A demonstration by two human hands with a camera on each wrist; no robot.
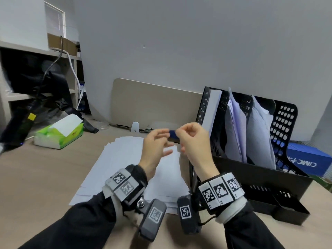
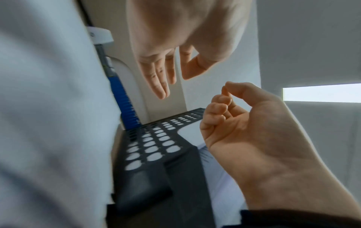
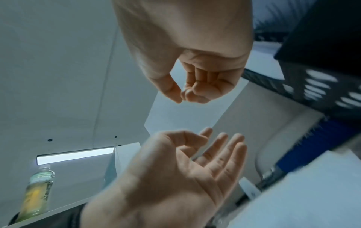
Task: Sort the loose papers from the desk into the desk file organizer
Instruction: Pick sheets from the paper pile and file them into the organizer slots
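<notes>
While sheets are already standing in the organizer (image 1: 265, 141), loose papers (image 1: 125, 159) are still lying beside it, both hands hovering empty: left hand (image 1: 154, 146) relaxed, right hand (image 1: 192, 139) curled.

Blue object (image 1: 172, 135) between hands mostly hidden, perhaps clip.

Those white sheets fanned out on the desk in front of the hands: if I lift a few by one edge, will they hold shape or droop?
The loose sheets look thin and unbound, so they would likely droop and bend. They lie fanned with offset edges, so they may slide apart unless squared first. The papers already in the file organizer lean and curl, which suggests the same floppiness.
</notes>
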